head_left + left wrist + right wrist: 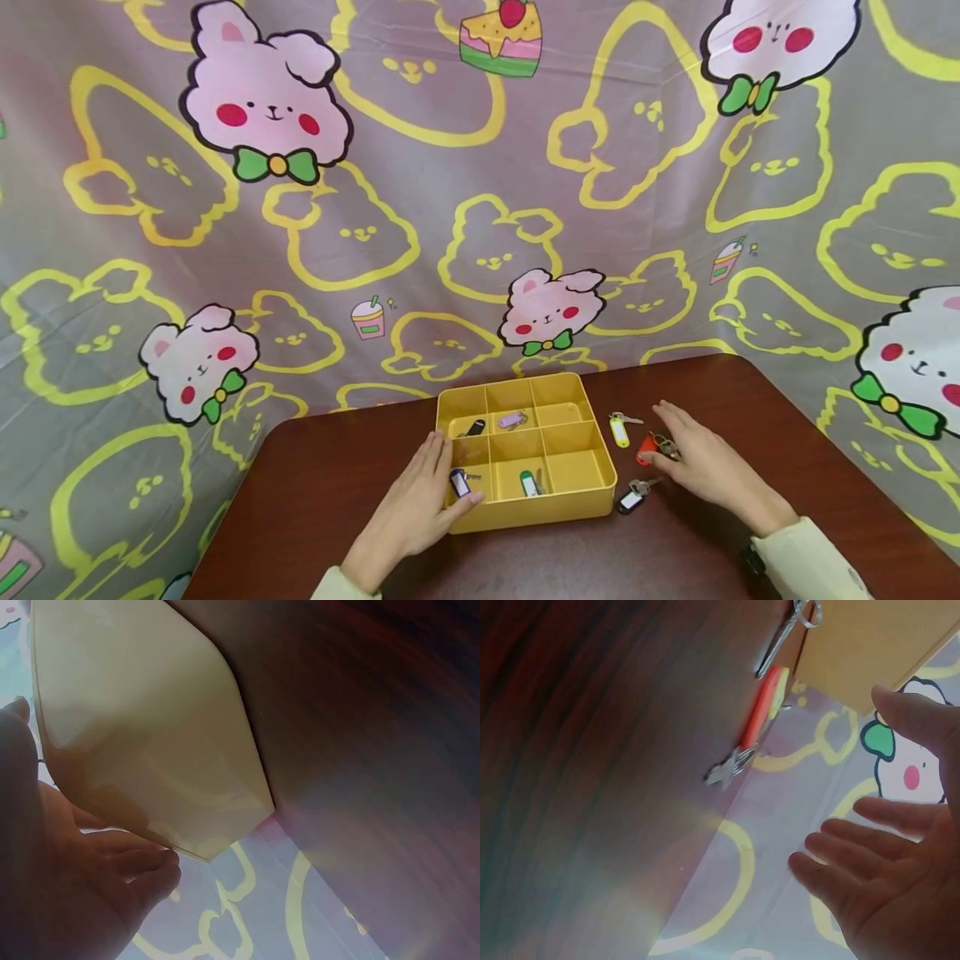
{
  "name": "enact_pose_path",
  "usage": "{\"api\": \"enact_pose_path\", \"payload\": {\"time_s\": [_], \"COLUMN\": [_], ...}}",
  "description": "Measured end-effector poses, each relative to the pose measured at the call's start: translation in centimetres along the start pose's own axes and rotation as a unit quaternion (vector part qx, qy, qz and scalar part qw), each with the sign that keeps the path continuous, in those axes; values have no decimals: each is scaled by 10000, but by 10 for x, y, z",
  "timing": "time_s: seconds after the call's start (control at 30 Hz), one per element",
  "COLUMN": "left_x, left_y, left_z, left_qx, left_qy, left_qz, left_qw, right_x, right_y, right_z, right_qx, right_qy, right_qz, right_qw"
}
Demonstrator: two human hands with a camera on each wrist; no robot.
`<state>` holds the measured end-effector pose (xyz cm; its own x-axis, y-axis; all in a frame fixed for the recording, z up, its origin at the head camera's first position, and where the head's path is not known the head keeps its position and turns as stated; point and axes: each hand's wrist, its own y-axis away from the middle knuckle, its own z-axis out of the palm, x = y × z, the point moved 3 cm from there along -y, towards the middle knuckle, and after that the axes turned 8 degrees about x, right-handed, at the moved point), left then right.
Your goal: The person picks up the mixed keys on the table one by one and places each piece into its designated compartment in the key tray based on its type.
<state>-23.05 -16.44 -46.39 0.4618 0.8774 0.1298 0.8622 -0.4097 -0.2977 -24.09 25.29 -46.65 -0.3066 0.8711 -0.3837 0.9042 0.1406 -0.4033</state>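
Red key tag [647, 448], glossy and bunched with metal keys [666, 447], lies on the brown table [337, 475] beside the yellow box [540, 510]; any writing on the neighbouring tags' white labels is too small to read. Near it, the right hand [705, 462] spreads its empty fingers, while the left hand [420, 500] rests straight fingers, held together, against the box.

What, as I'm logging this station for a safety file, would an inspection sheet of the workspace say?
Surface: dark reddish-brown table.
Job's things: yellow six-compartment tray holding a black key tag, pink key tag, blue key tag and green key tag, one per compartment; to its right, a yellow key tag, red key tag and dark key tag, with keys.
Clutter: nothing seen.
Grippers: left hand touches the tray's left side; right hand is near the red key tag, holding nothing.
Cables: nothing seen.
Surroundings: cartoon-printed cloth behind the table.
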Motion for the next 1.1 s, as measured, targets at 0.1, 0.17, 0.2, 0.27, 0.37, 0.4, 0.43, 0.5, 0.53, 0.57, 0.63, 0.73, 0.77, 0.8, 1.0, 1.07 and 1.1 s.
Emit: {"api": "enact_pose_path", "payload": {"time_s": [0.1, 0.17, 0.2, 0.27, 0.37, 0.4, 0.43, 0.5, 0.53, 0.57, 0.63, 0.73, 0.77, 0.8, 1.0, 1.07, 1.1], "left_x": [-1, -1, -1, -2, -2, -2, -2, -2, -2, -2, -2, -2, -3, -3, -3, -4, -3], "left_y": [1, 0, -1, 0, 1, 1, 1, 1, 1, 2, 1, 0, 0, 0, 0, 0, 1], "left_z": [0, 0, 0, 0, -1, -1, -2, -2, -2, -2, -2, 0, 0, 1, 3, 4, 4], "left_qx": [-7, -23, -38, -35, 0, 21, 40, 59, 66, 72, 98, 144, 165, 186, 224, 211, 213], "left_qy": [-17, -64, -95, -173, -281, -299, -322, -358, -381, -390, -403, -446, -457, -460, -445, -451, -449], "left_qz": [4, 18, 21, 31, 59, 70, 79, 93, 97, 100, 107, 118, 121, 119, 73, 62, 59], "left_qw": [10000, 10000, 9999, 9998, 9996, 9995, 9994, 9993, 9992, 9992, 9991, 9988, 9987, 9987, 9987, 9987, 9987], "right_x": [4, 7, 8, 10, 12, 13, 14, 15, 16, 17, 20, 24, 25, 25, 28, 29, 30], "right_y": [-1, -2, -2, -3, -4, -4, -5, -5, -5, -6, -6, -7, -7, -8, -12, -13, -14], "right_z": [2, 1, 1, 2, 2, 3, 3, 5, 5, 6, 8, 12, 14, 15, 18, 20, 21], "right_qx": [-80, -111, -132, -168, -206, -218, -238, -270, -293, -310, -349, -411, -436, -458, -633, -725, -785], "right_qy": [59, 76, 89, 118, 164, 176, 187, 197, 199, 199, 199, 225, 256, 282, 399, 416, 423], "right_qz": [-86, -114, -123, -133, -136, -133, -127, -129, -126, -128, -132, -156, -180, -205, -362, -407, -411], "right_qw": [9999, 9998, 9998, 9997, 9996, 9995, 9995, 9994, 9993, 9992, 9991, 9988, 9986, 9983, 9965, 9957, 9952]}}
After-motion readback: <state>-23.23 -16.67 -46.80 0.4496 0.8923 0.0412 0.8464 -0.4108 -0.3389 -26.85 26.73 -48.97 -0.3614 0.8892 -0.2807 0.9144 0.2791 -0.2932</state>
